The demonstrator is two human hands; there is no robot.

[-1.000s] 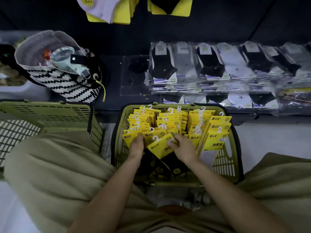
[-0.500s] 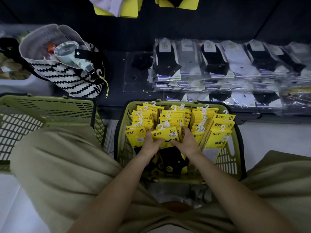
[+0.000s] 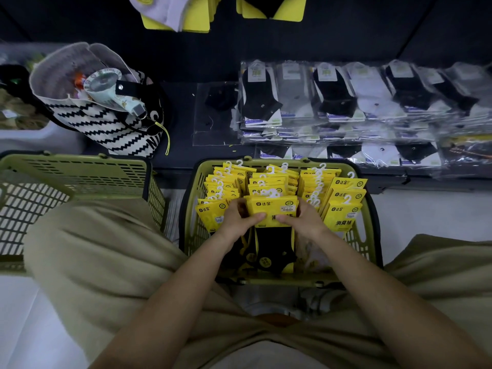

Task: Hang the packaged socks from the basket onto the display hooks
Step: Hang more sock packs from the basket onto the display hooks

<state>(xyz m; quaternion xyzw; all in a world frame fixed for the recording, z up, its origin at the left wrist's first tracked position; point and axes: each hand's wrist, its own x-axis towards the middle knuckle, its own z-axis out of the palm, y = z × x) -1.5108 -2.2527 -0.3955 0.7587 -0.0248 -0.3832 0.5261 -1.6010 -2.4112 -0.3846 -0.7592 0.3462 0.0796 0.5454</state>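
Dark shop shelf behind; both hands, left hand (image 3: 237, 219) & right hand (image 3: 300, 219), closed on a sock pack bundle (image 3: 271, 206) mid-basket (image 3: 371, 243). Risk: white hooks (image 3: 316, 194) w/ neighbours snag, packs spill.

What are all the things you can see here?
Sock packs: many, yellow with white hooks, standing in rows in the basket.
Held pack: one or a small bundle, yellow, black sock below.
Basket: one, green, centre.
Second basket: one, green, left.
Bag: one, black-and-white zigzag, upper left.
Fan: one, pale, in the bag.
Bagged socks: many, black, grey, white, in clear wrap on the shelf.
Hung packs: few, yellow, top.
Left hand, right hand: grip the held pack.
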